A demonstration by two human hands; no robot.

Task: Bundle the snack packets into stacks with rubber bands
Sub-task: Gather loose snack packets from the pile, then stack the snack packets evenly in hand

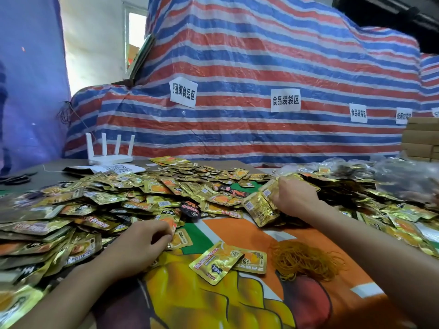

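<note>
At the front edge of the table (pixel 55 166), two loose packets (pixel 226 262) lie beside the rubber bands (pixel 306 260); left hand (pixel 142 244) pinches a single packet (pixel 181 241); right hand (pixel 295 198) grips a stack of gold packets (pixel 260 206) mid-table; the packet heap (pixel 147 193) spreads to the far edge.

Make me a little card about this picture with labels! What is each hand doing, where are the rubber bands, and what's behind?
Left hand: pinches one packet at the pile's edge
Right hand: grips a small stack of packets
Band on stack: none visible
Rubber bands: loose heap on the printed cloth, by the right forearm
Loose packets: two, left of the rubber bands
Big pile: unbundled packets spread around both hands
Behind: white router, striped tarp with paper signs
</note>
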